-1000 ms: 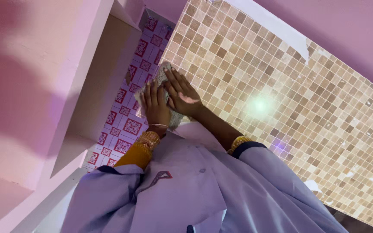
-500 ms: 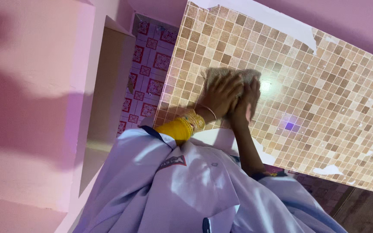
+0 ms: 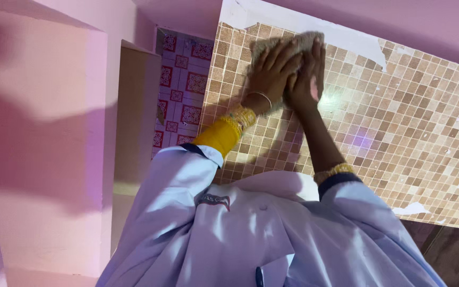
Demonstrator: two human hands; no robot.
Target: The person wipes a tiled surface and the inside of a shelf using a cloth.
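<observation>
Both of my hands press a grey-beige cloth flat against a wall of small brown and beige mosaic tiles. My left hand, with a thin bangle and a yellow cuff at the wrist, lies over the cloth's left part. My right hand lies beside it, touching it, over the cloth's right part. The cloth sits at the upper edge of the mosaic, just under a white bare strip. Most of the cloth is hidden under my fingers. White sleeves cover both of my arms.
Left of the mosaic is a strip of white tiles with red patterns, then a beige panel and pink walls. Small white chipped spots dot the mosaic lower right. A dark surface shows bottom right.
My hands and the cloth have slid from the mosaic's left edge rightward, then up to its top edge by the white strip. The view has shifted with them.
</observation>
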